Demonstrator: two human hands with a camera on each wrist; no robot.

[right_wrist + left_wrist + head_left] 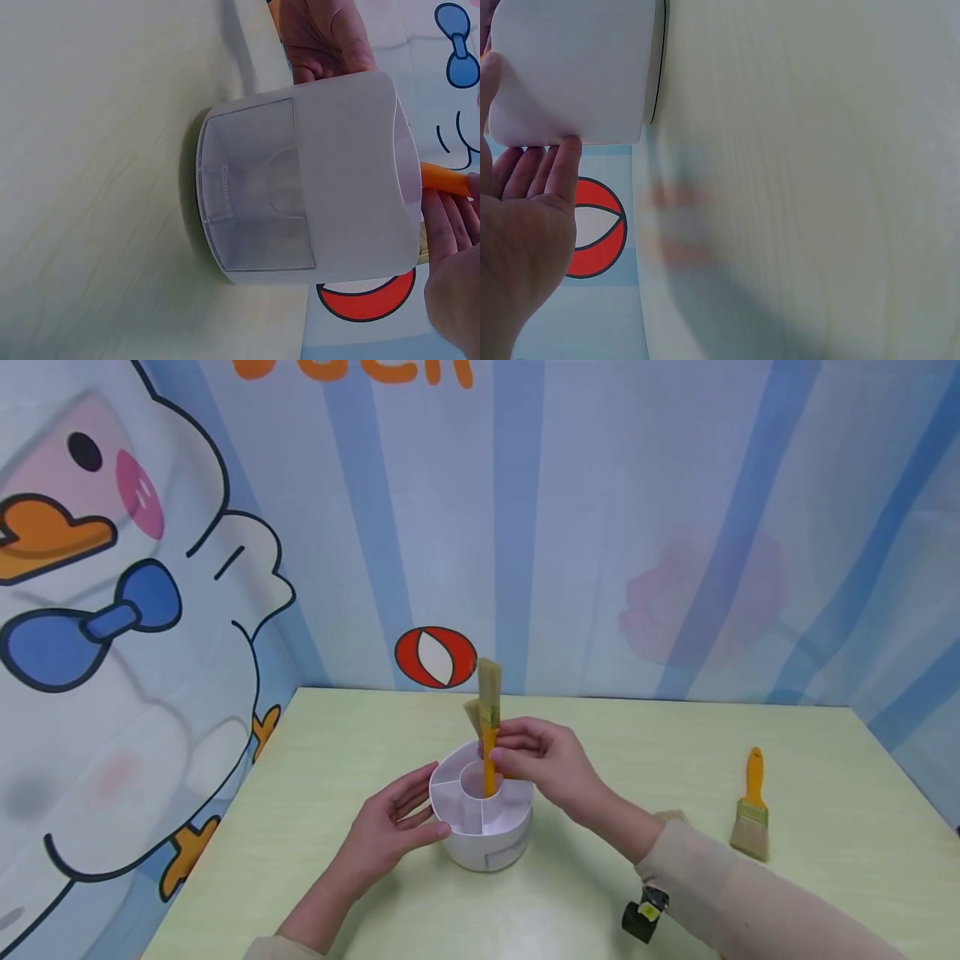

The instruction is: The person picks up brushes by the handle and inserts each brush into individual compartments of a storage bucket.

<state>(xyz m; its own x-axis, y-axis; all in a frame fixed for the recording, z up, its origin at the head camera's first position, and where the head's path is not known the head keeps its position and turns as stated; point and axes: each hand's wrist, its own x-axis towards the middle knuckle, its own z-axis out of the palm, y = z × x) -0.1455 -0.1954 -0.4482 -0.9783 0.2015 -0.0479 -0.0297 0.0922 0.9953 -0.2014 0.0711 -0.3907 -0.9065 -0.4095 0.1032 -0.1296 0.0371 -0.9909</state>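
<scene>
While the right hand (551,764) pinches its yellow handle between thumb and fingers, one paintbrush (490,714) is standing almost upright, bristles upward, and its lower end is inside the round middle compartment (472,777) of a white container (468,849). Around this middle, thin walls divide the top into several other compartments. Just behind, bristles of a second brush (472,712) appear at the far rim; in which compartment it is, I cannot tell. The left hand (393,822) holds the container from its left side, thumb in front, fingers behind. Low on the container's wall is a transparent panel (259,187). On the pale table (600,877), well apart to the right, lies another brush (752,810), and nearer, some bristles (671,816) are partly hidden by the right sleeve (720,872).
</scene>
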